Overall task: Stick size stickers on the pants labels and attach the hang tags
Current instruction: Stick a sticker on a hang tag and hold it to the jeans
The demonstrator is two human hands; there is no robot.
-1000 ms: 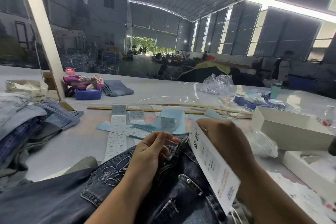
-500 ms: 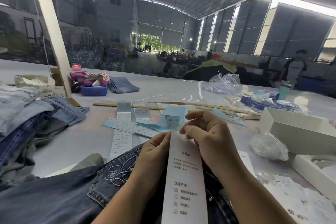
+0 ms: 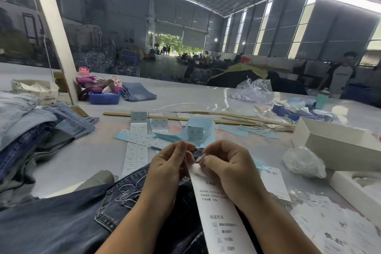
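Hang tag (image 3: 221, 218) lower end cut off by frame edge; its print too small to read. Tag top hidden under right hand (image 3: 224, 168). Small pale fastener at fingertips, unclear. Both hands meet over dark jeans (image 3: 115, 202) at near table edge. Left hand (image 3: 169, 168) fingers curled, pinching at waistband; right hand pinches the tag's top.

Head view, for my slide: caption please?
Both hands fix a hang tag to dark jeans.
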